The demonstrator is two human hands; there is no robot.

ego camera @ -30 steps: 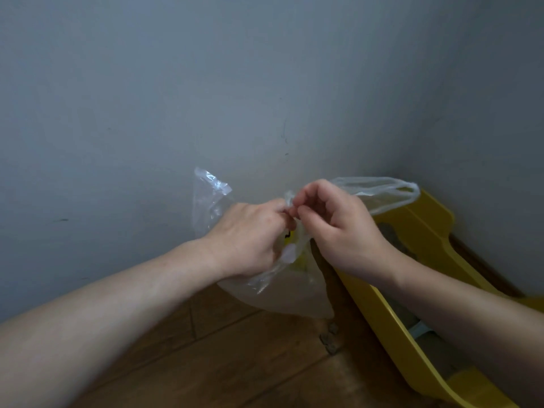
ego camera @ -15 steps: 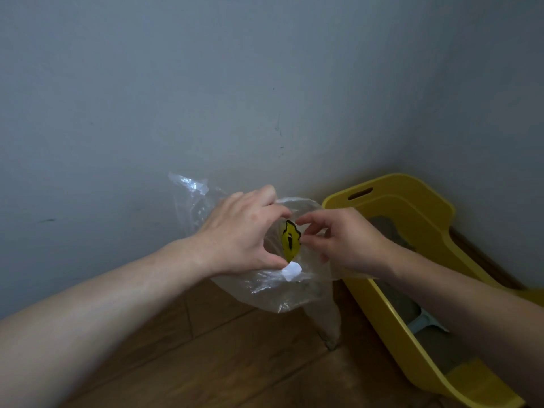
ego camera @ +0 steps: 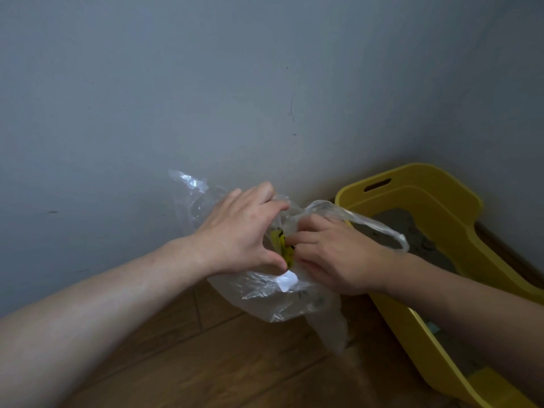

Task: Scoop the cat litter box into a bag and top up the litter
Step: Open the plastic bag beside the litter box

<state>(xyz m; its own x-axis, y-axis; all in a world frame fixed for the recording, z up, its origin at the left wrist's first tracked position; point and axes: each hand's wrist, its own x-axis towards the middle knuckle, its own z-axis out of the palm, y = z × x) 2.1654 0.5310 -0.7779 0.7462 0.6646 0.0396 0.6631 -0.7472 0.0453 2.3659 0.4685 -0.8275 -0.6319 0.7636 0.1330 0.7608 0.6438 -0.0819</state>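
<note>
A clear plastic bag [ego camera: 265, 293] with a yellow printed mark hangs above the wooden floor, in front of the grey wall. My left hand [ego camera: 241, 231] grips its left side near the top. My right hand [ego camera: 335, 254] pinches the plastic just right of the yellow mark, and a bag handle loops over that wrist. Both hands touch at the bag's middle. A yellow litter box [ego camera: 435, 207] stands in the corner to the right, with grey litter [ego camera: 397, 228] inside. My right forearm hides part of the box.
Grey walls meet in a corner at the right. Wooden floor [ego camera: 206, 363] lies below the bag. A pale grey object [ego camera: 434, 326] shows inside the box under my right forearm.
My hands have pulled the bag from a bunched knot-like hold into a wider spread. The bag handle now loops over my right wrist, and the view has dropped to show more of the litter box.
</note>
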